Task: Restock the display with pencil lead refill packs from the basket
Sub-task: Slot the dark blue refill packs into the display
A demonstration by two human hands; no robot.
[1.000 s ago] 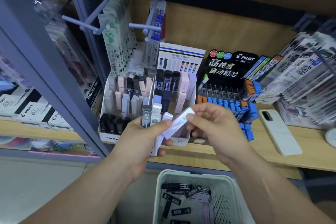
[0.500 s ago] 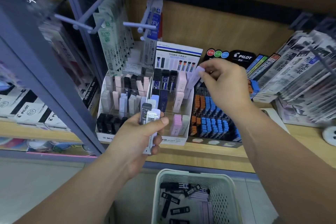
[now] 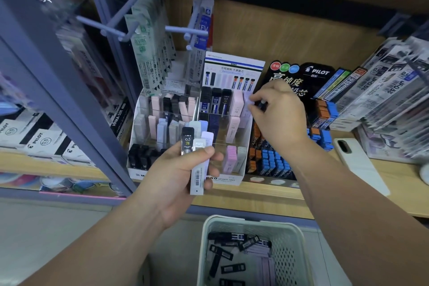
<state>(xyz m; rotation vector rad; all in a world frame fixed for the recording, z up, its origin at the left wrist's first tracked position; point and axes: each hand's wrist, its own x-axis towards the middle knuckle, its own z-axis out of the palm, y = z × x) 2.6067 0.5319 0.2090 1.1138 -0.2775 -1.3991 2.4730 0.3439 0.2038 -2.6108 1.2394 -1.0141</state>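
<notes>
- Here, a stationery shelf [image 3: 267,195] is viewed from head height, with a white tiered display [image 3: 222,179] of lead refills at its centre.
- A pale lilac refill pack [image 3: 248,100] is pinched near its top end by the right hand [image 3: 278,118], at 3 o'clock from frame centre. That grip is clamped on it between thumb and fingertips, though the pack is blurred.
- The pack is held at the display's back row, far right slot, just beside a pink pack [image 3: 236,105] at its 9 o'clock. Its long axis appears roughly upright, matching the slot.
- The slot is judged to lie directly beneath the right grip, so a short downward push is called for; the right hand is the nearer one.
- A fan of further packs [image 3: 197,146] is clasped upright in the left hand [image 3: 176,176], at 7 o'clock, that grip wrapped round them.
- In a pale basket [image 3: 253,222] at 6 o'clock, loose packs [image 3: 222,255] are seen.
</notes>
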